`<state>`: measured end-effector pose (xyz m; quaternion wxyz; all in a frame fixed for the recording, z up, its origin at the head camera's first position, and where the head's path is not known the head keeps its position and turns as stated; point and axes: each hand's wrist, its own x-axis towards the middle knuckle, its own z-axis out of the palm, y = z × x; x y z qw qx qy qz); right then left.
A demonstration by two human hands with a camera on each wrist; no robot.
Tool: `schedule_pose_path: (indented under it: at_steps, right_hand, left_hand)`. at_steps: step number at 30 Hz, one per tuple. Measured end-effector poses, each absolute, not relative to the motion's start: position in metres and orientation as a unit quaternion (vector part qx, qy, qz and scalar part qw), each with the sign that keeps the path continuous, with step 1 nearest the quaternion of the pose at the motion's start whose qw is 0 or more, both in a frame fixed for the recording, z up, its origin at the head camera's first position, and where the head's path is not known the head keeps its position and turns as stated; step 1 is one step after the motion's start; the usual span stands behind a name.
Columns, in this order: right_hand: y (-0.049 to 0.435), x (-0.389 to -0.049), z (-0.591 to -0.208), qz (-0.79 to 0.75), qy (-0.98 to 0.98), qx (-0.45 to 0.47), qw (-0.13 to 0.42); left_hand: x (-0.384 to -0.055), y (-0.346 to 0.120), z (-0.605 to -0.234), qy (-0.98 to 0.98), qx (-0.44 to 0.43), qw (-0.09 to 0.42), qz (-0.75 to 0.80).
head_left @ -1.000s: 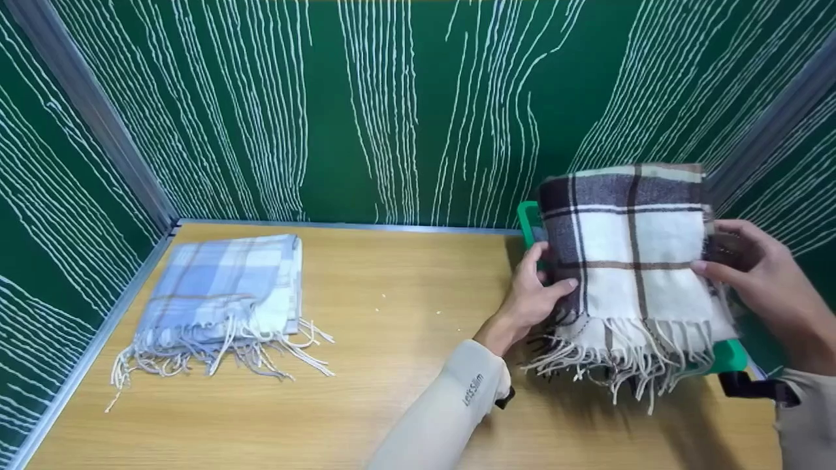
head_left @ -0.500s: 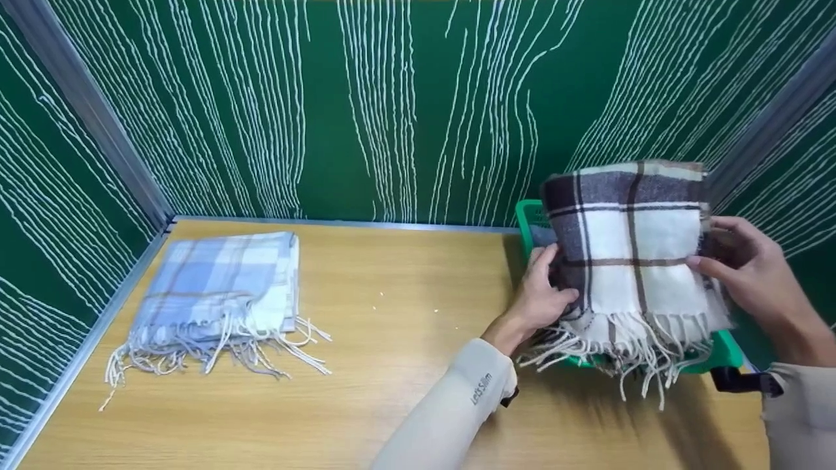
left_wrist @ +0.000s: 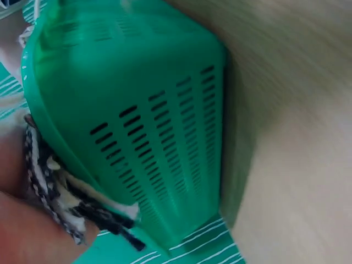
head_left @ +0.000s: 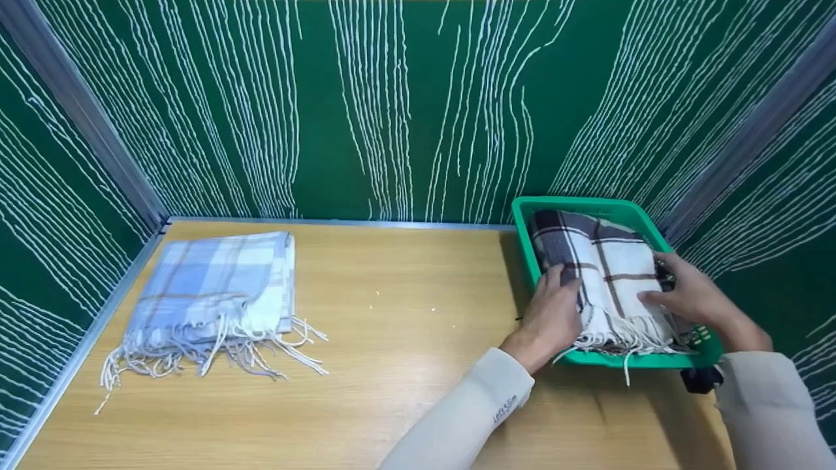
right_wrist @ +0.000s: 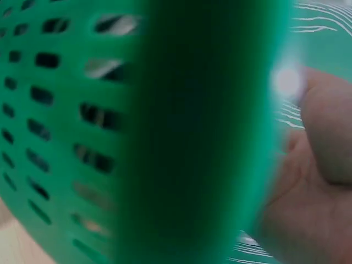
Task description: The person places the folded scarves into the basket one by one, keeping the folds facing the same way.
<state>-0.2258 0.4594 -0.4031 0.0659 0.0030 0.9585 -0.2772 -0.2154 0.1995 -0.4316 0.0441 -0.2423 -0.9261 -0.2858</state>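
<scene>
A folded brown-and-white checked scarf [head_left: 624, 290] with white fringe lies inside a green plastic basket [head_left: 643, 360]. My left hand [head_left: 548, 320] holds its left edge, with thumb on the cloth and the wrist crossing the basket's left rim. My right hand [head_left: 695, 297] grips the scarf's right edge, thumb on top and fingers along the side. In the left wrist view, dark and white fringe [left_wrist: 66, 192] shows beside my fingers, over the slotted basket wall. The blurred basket rim [right_wrist: 203, 132] fills much of the right wrist view, hiding the right fingertips.
A folded light-blue checked scarf [head_left: 209, 281] with loose fringe lies on the left of the wooden table [head_left: 392, 391]. A few small white specks dot the table's middle. Green walls [head_left: 326, 117] with white wavy lines enclose the back and sides.
Both hands have lowered the brown-and-white scarf from above the basket down into it. The basket's rim, mostly covered before, now shows around it. The light-blue scarf stays in place.
</scene>
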Motion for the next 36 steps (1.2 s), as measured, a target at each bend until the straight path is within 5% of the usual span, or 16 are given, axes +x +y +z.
schedule_pose_path:
  at_steps: [6, 13, 20, 36]
  right_hand:
    - [0.453, -0.233, -0.408, -0.262, 0.963, 0.006, 0.067]
    - [0.448, -0.239, -0.418, -0.249, 0.965, 0.017, 0.078]
    - [0.453, -0.229, -0.416, -0.251, 0.965, 0.021, 0.075]
    - [0.445, -0.198, -0.404, -0.245, 0.969, 0.039, -0.022]
  left_hand:
    - [-0.217, 0.194, -0.427, -0.956, -0.249, 0.072, -0.135]
    - [-0.217, 0.189, -0.428, -0.966, -0.247, 0.028, -0.074]
    - [-0.216, 0.178, -0.437, -0.953, -0.261, -0.017, -0.152]
    - [-0.207, 0.126, -0.448, -0.906, -0.267, -0.015, -0.328]
